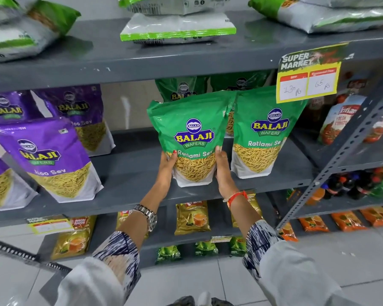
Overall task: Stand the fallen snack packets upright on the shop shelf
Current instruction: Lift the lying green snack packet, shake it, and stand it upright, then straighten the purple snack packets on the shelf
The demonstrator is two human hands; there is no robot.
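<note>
A green Balaji Ratlami Sev packet (191, 138) stands upright at the front of the grey middle shelf (128, 173). My left hand (166, 166) grips its lower left side and my right hand (223, 168) presses its lower right side. A second green packet (266, 131) stands upright just to its right, touching it. More green packets (181, 89) stand behind them, mostly hidden. On the left, purple Aloo Sev packets (51, 160) stand upright or lean a little.
A yellow price tag (307, 82) hangs from the top shelf edge at the right. White and green bags (177, 25) lie flat on the top shelf. Tea packets (192, 217) fill the lower shelf. Ketchup pouches (338, 120) and bottles stand on the right rack behind a slanted metal upright (341, 157).
</note>
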